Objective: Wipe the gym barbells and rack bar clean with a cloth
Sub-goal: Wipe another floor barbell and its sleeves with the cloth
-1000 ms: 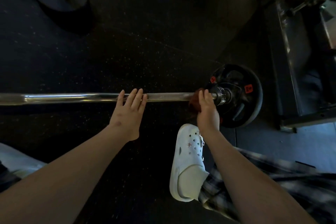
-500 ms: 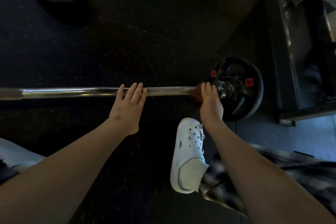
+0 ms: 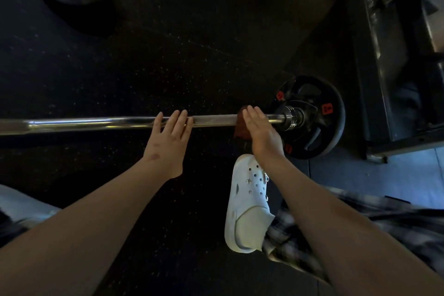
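On barbell by plate | left hand laid flat, holding nothing | right hand flat over cloth, thumb hidden

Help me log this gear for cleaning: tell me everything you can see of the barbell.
The barbell is a long, shiny, chrome-like metal bar lying level across the view over a dark speckled floor. One end carries a collar and a black plate with red labels; the other runs out of view. The left hand rests straight fingers on it; the right hand presses a reddish cloth on it near the collar.
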